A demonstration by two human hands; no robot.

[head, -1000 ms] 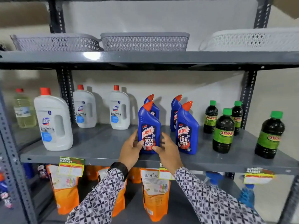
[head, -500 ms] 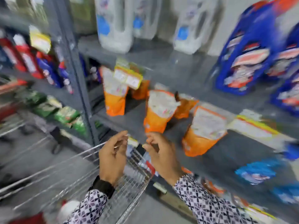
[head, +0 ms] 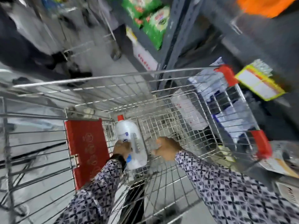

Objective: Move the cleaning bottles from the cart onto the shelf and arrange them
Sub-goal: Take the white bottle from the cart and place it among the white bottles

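Bottles are what this job turns on, and only one shows here: a white jug [head: 129,143] with a red cap, lying on its side in the wire cart [head: 113,88], cap pointing toward the cart's far wall. It rests on the cart floor just beside the red fold-down seat flap [head: 85,151], between that flap and the open middle of the cart.

The left hand [head: 122,148] is down at the jug's handle end. Its fingers look curled against the jug, close to the handle, but the view is smeared by motion and I cannot tell whether they have closed around it. The right hand [head: 166,147] hangs over the cart floor on the other side of the jug, near it but apart from it, with the fingers drawn loosely inward and nothing between them.

As for progress, the rest of the cart floor beyond the jug looks bare (though blur and the wire mesh hide detail, so a small item could be missed). That suggests the cart is nearly emptied and this jug may be the last of the load. What remains, by my reading, is to lift it out, stand it upright on the shelf [head: 186,29] that rises past the cart's far wall, and square it up with whatever is there. The shelf's contents are mostly out of view, so how tidy it is cannot be judged.
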